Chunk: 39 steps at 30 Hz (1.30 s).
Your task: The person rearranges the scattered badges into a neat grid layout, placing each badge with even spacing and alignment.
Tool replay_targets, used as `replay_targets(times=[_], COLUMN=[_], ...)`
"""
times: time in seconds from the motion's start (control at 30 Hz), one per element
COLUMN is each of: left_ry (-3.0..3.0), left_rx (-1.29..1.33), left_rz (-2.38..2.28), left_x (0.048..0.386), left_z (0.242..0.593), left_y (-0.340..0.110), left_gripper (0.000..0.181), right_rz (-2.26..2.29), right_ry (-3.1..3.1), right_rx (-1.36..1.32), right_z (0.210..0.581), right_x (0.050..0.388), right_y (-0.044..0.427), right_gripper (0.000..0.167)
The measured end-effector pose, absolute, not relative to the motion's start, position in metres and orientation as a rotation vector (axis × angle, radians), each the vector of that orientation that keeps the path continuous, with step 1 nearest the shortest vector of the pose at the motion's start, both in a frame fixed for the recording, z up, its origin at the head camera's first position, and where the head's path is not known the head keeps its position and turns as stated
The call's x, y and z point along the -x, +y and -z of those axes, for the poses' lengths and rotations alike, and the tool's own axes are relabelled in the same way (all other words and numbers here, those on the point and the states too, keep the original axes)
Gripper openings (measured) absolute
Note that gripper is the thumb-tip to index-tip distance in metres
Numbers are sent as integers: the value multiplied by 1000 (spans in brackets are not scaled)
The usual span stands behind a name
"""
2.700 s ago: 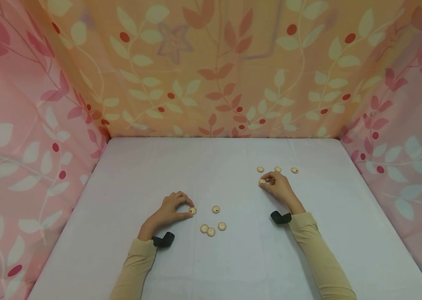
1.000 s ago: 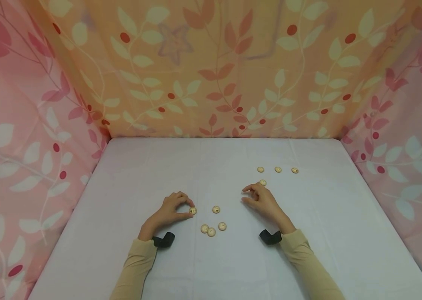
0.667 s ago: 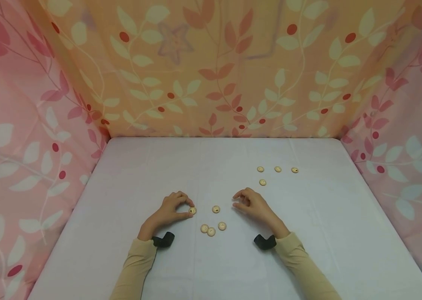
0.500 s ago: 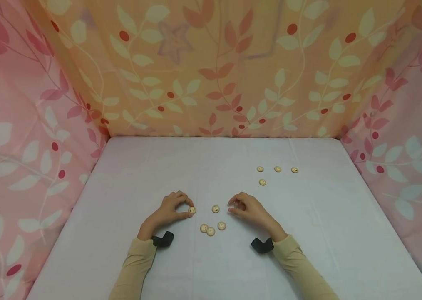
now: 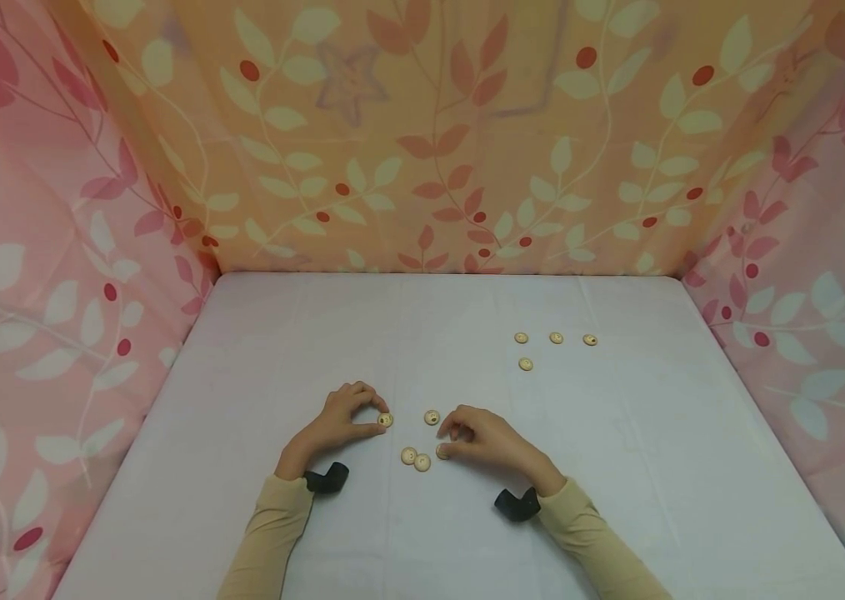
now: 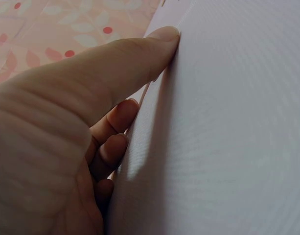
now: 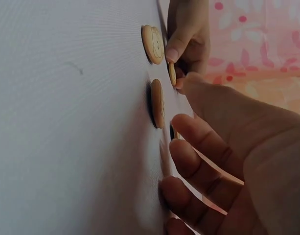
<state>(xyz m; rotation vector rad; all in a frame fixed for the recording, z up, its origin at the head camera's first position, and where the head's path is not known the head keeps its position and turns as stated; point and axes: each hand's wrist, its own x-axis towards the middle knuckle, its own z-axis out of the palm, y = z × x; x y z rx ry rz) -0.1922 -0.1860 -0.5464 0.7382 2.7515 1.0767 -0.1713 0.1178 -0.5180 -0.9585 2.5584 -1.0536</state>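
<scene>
Sleeves (image 5: 261, 525) reach in from the near side, two of them, with one black wrist camera (image 5: 327, 478) on each wrist. Nearest on the white desk (image 5: 407, 542), I see a touching pair of round tan discs (image 5: 422, 462); just right of it lies a half-hidden disc (image 5: 440, 452), partly behind the right thumb. I read this as the pick-up step: the right hand (image 5: 486, 437) has finger and thumb parted, its grip holding nothing, and I judge the next move calls for a light pinch on that disc's rim. Slightly farther, the left hand (image 5: 340, 421) pinches the held disc (image 5: 386, 420), with a loose disc (image 5: 432, 417) to its right. Far right sit a lone disc (image 5: 526, 364) and, beyond it, a row of three discs (image 5: 556, 337). I count nine discs altogether.
</scene>
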Motion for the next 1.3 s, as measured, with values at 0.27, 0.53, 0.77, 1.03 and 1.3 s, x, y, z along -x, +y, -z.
replay_targets(times=[0.27,0.53,0.77,1.03,1.3], left_ry=[2753,2759,2760,2746,2763], left_rx=[-751,-748,-743,-740,-738], left_rz=[-1080,-1064,-1064,-1083,-1058], left_x=[193,195,194,193,194], left_z=[547,549,548,547,550], left_y=[-187,-187,-186,-186,-186], left_gripper=[23,23,23,23,22], right_rz=[902,857,895,927,983], right_ry=[2619,2627,2619,2616,2553], right_rx=[1118,1138,1114,1152,1058], right_z=[520,522,524,525,523], right_x=[170,169,170,171,173], right_y=[116,117,117,117,121], right_gripper=[27,28,25,25,26])
